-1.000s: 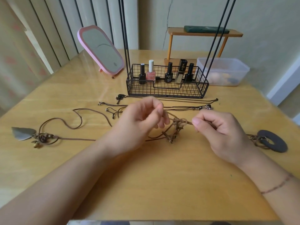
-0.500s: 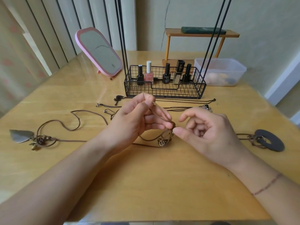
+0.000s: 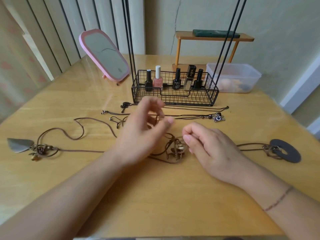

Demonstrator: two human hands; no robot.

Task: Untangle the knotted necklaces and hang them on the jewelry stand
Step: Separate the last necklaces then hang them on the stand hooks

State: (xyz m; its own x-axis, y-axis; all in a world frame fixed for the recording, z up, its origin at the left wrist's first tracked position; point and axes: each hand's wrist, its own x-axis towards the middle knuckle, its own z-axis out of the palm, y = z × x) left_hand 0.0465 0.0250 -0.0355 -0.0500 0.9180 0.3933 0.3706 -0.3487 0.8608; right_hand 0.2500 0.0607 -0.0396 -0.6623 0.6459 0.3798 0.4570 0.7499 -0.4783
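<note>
Your left hand (image 3: 143, 130) is raised just above the table (image 3: 155, 196), blurred, its fingers loosely curled with a brown cord (image 3: 156, 118) looping between thumb and fingers; whether the grip actually pinches that cord, you cannot tell. Your right hand (image 3: 209, 146) sits lower, its thumb and forefinger pinching the cord right at the knot (image 3: 174, 149).

The knot lies on the table between your hands, a bunch of brown cord and small metal charms. The tangled necklaces run roughly left to right across the table: one end goes left to a grey leaf pendant (image 3: 19, 144), the other goes right to a dark ring pendant (image 3: 285, 153). Behind them, two thinner necklaces lie parallel to the stand's basket, one ending in a small camera charm (image 3: 218, 118) on the right.

The jewelry stand (image 3: 174, 94) is at the back centre, a black wire basket with thin rods rising out of frame; nail polish bottles (image 3: 158, 80) stand in it. A pink mirror (image 3: 103, 54) leans at its left, a clear tub (image 3: 233, 77) sits at its right.

Against half a second ago, your left hand has lifted and moved away from the right, drawing the cord up, and the knot now lies exposed between the two hands.
</note>
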